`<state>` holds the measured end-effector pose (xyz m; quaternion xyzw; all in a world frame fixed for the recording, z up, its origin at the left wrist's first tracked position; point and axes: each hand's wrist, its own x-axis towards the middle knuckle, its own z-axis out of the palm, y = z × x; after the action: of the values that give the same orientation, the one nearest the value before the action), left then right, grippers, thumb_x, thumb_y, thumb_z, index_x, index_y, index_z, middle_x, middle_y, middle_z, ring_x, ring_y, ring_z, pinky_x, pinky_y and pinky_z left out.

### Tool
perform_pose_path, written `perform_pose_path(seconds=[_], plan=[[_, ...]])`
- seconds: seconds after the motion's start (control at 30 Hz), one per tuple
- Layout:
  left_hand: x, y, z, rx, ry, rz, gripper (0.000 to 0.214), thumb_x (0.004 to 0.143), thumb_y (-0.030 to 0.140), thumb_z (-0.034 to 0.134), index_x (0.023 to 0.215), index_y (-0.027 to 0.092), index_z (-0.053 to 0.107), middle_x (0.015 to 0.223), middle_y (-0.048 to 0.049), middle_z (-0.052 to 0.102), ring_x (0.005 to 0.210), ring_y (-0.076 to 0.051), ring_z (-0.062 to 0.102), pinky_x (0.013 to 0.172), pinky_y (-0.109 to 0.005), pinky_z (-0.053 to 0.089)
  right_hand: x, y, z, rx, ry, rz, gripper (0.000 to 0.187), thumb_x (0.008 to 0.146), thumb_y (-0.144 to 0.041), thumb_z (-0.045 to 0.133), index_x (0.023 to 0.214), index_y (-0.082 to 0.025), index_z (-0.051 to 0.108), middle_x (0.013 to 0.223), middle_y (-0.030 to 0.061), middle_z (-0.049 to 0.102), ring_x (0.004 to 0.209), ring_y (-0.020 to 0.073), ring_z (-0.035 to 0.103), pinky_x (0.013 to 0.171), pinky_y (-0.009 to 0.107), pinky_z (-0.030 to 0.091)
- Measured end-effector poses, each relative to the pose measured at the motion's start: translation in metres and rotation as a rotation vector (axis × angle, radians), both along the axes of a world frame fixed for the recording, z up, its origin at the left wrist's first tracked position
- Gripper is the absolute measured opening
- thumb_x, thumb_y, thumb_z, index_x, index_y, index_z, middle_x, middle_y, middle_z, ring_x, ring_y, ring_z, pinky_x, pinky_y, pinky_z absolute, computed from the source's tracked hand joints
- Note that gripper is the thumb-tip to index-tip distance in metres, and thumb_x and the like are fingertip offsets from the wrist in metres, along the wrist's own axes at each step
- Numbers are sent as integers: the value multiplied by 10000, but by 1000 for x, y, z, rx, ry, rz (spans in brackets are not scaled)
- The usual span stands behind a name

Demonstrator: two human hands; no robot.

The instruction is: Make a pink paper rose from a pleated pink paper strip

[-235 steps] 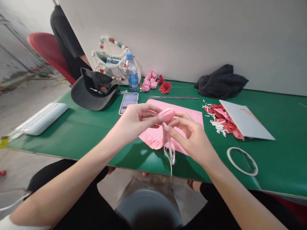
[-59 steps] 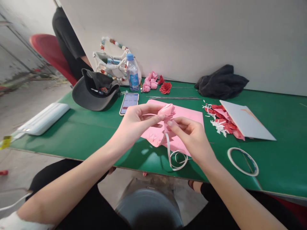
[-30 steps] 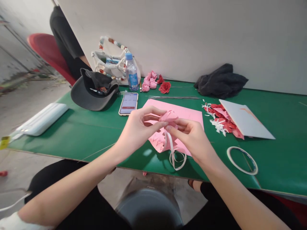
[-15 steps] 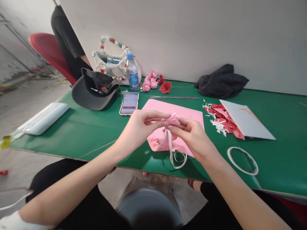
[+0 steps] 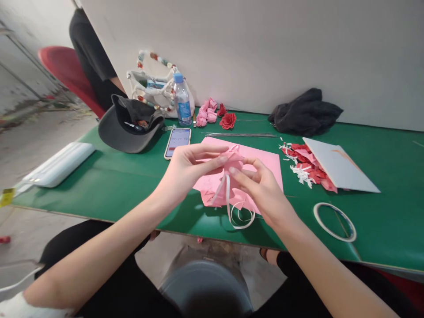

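Note:
Between my two hands, above the table's front edge, is a pink paper flower with folded petals. My left hand pinches it from the left with thumb and fingers. From the right, my right hand closes its thumb and fingertips on its side. A narrow white strip hangs from beneath the flower and curls into loops at its lower end. Under the hands lies a pink paper sheet, with crumpled pink paper pieces at its near edge.
A phone, bottle, cap and beaded bag stand left. Paper flowers and thin wires lie behind. Rightward are paper scraps, a white board, black cloth and a tape roll.
The left hand has shifted slightly left and up, and the flower is turned so more of its side shows. The white strip has swung a little to the left.

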<state>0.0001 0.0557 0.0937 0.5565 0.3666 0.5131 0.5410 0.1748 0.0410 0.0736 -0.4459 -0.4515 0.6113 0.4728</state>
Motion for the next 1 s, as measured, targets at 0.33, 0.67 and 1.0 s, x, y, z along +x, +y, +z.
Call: perform_pose_path(seconds=[0.33, 0.67, 1.0], plan=[[-3, -1, 6, -16, 19, -40, 252, 806, 300, 794, 1037, 202, 774, 1005, -60, 795, 973, -249, 747, 862, -337, 611, 3, -3, 5, 148, 2, 147, 164, 855, -222, 710, 995, -213, 624, 934, 11, 749, 849, 158, 728, 735, 274, 603], [0, -2, 4, 51, 82, 18, 199, 770, 278, 822, 956, 210, 798, 1014, -49, 793, 958, -242, 747, 814, -301, 615, 1, -4, 9, 119, -18, 148, 156, 859, -202, 690, 1013, -206, 670, 960, 30, 753, 911, 173, 724, 726, 270, 615], [5, -4, 1, 85, 111, 67, 157, 761, 197, 816, 914, 233, 811, 901, -17, 804, 857, -197, 759, 735, -243, 608, 2, -6, 14, 4, 51, 114, 137, 813, -231, 742, 936, -191, 695, 878, 24, 735, 780, 143, 697, 712, 282, 603]])
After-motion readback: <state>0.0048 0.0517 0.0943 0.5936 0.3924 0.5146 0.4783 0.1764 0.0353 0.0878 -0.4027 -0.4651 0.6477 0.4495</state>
